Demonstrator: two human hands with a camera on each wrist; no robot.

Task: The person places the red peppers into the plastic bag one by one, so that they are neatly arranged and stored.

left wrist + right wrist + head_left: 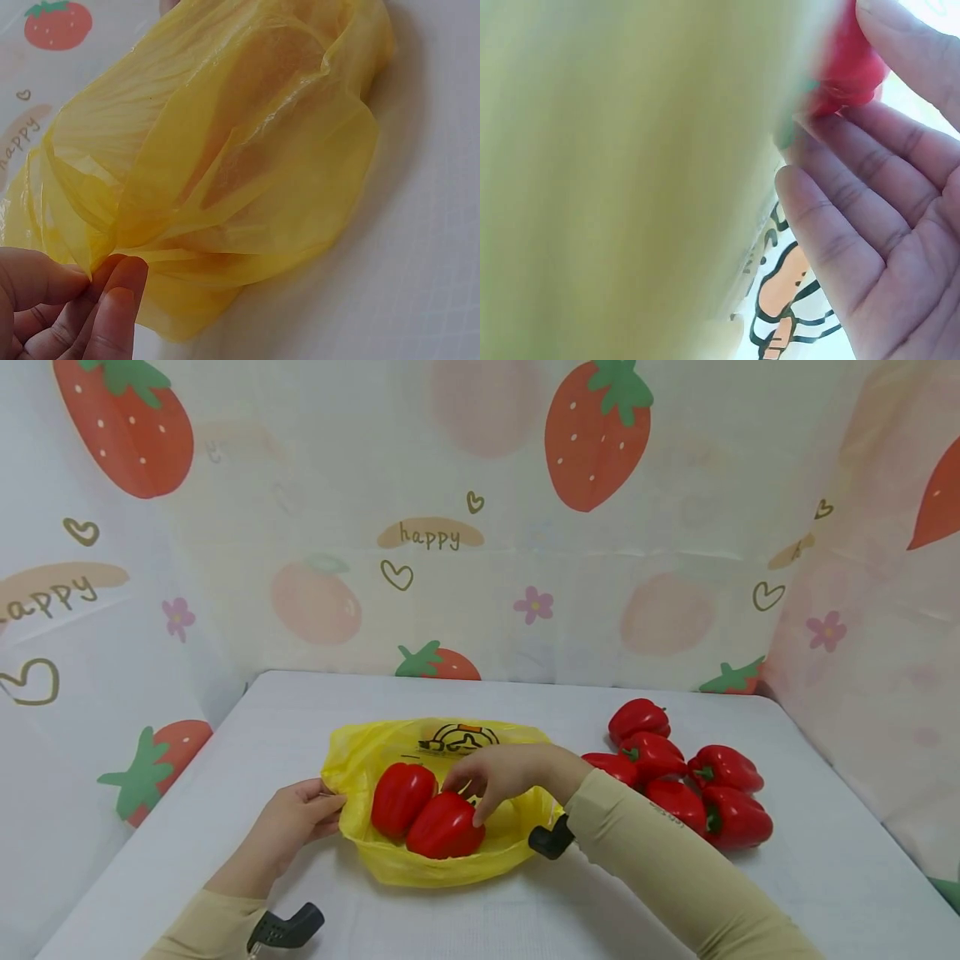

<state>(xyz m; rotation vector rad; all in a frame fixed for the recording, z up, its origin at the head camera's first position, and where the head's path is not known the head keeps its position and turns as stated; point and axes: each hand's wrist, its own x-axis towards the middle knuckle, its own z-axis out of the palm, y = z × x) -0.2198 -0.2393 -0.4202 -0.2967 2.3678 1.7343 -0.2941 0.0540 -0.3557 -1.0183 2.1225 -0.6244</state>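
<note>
My left hand pinches the left edge of a yellow plastic bag between thumb and fingers, as the left wrist view also shows. Two red bell peppers lie inside the bag's wide mouth, one on the left and one nearer the front. Reaching in from the right, my right hand has its thumb and fingertips around the front pepper. In the right wrist view the blurred yellow bag hides much of that pepper.
To the right of the bag lies a cluster of several red bell peppers on the white table. A strawberry-patterned curtain stands behind the table and along both sides.
</note>
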